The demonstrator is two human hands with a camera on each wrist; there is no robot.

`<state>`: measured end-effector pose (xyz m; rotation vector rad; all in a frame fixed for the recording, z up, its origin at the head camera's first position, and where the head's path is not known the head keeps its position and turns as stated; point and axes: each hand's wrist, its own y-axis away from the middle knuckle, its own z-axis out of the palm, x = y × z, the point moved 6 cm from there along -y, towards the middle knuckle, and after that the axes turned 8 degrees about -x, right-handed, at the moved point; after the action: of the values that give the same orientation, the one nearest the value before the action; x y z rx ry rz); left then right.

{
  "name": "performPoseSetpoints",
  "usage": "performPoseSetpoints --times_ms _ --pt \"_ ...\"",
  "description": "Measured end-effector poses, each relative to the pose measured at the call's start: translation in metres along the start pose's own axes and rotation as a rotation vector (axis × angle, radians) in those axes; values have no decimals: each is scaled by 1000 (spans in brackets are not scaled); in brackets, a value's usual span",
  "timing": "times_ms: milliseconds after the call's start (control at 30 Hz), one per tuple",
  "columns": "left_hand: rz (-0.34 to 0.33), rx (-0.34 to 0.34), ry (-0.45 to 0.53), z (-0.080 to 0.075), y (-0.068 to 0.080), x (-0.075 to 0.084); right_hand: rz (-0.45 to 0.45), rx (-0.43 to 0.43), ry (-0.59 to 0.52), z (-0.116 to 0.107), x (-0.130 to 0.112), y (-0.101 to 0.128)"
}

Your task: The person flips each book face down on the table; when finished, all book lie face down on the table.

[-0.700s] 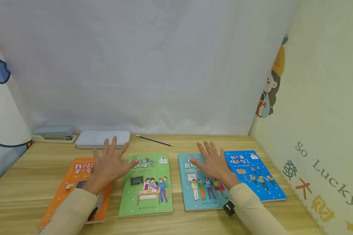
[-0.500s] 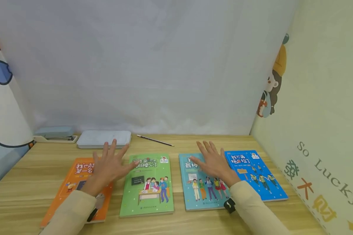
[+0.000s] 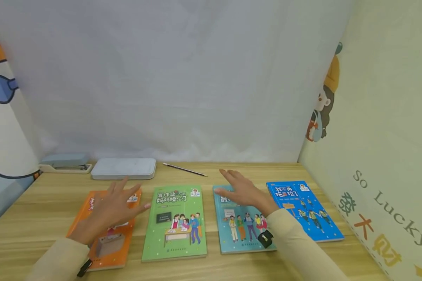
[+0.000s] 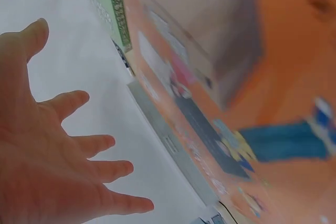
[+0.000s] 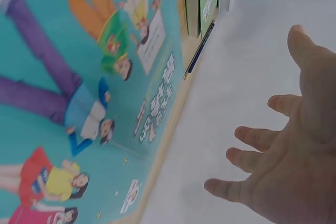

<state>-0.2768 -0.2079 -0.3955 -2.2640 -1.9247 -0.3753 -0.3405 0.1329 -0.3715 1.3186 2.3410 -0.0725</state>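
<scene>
Four picture books lie in a row on the wooden desk [image 3: 211,269]: orange [image 3: 109,246], green [image 3: 176,222], teal [image 3: 244,230] and blue [image 3: 304,208]. My left hand [image 3: 114,205] hovers over the orange book [image 4: 273,82] with fingers spread and straight, holding nothing. My right hand [image 3: 242,190] is spread above the top of the teal book [image 5: 79,93], its fingers pointing left, also holding nothing. Both wrist views show open palms, the left hand [image 4: 47,156] and the right hand [image 5: 283,156], clear of the covers.
At the back of the desk lie a pale blue stapler [image 3: 64,162], a flat white case [image 3: 124,168] and a dark pencil [image 3: 184,169]. A white cloth hangs behind. A decorated wall [image 3: 383,156] closes the right side; a printed panel stands at the left.
Both hands have drawn back and leftward. The left now sits lower over the orange book; the right has turned so its fingers point left over the teal book.
</scene>
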Motion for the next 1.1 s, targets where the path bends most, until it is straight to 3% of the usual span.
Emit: performPoseSetpoints --times_ms 267,633,867,1100 --pt "21 -19 -21 1 12 -24 -82 -25 -62 0 -23 -18" --pt "48 -59 -86 -1 23 -48 -186 -48 -191 16 -60 -59" --pt "101 -108 -63 0 32 -55 -194 -66 -263 31 -82 -76" --pt "142 -180 4 7 40 -66 -209 -62 -251 44 -104 -90"
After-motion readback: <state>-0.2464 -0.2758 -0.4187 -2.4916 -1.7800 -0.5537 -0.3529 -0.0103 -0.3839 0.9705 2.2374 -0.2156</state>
